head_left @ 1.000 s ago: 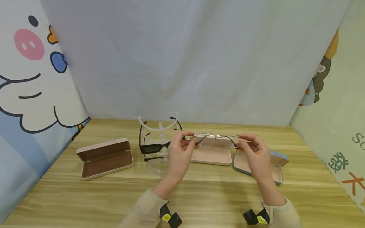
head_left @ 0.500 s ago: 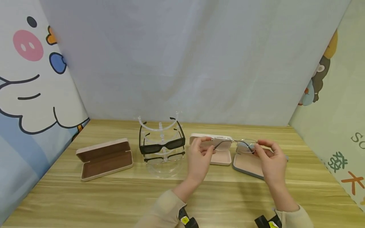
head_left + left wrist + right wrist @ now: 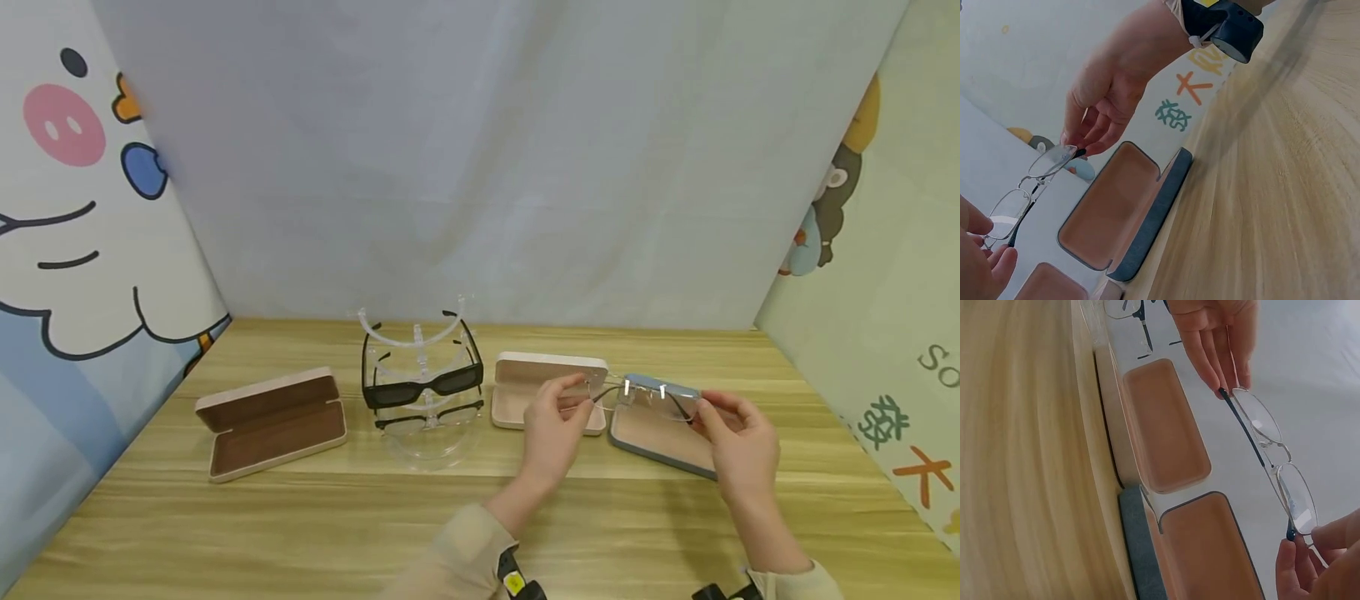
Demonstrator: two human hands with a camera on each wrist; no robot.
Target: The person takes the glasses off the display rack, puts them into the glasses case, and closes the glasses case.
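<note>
Thumb and fingers of the left hand (image 3: 553,435) pinch one end of a pair of wire-rimmed glasses (image 3: 1270,432), and those of the right hand (image 3: 742,448) pinch the other end. The lenses lie between the two grips, raised over the open blue case (image 3: 667,433) and apart from it. Whether the glasses' arms are folded or spread is hard to tell.

Just left of the blue case, an open pale case with a pink lining (image 3: 517,408) sits partly behind the left hand. Farther left of the blue case, a clear stand (image 3: 418,335) bears black sunglasses (image 3: 405,393) and, below them, dark-browed glasses (image 3: 408,426). Farthest left of it, an open brown-lined case (image 3: 281,437) rests on the wooden table (image 3: 300,533).
</note>
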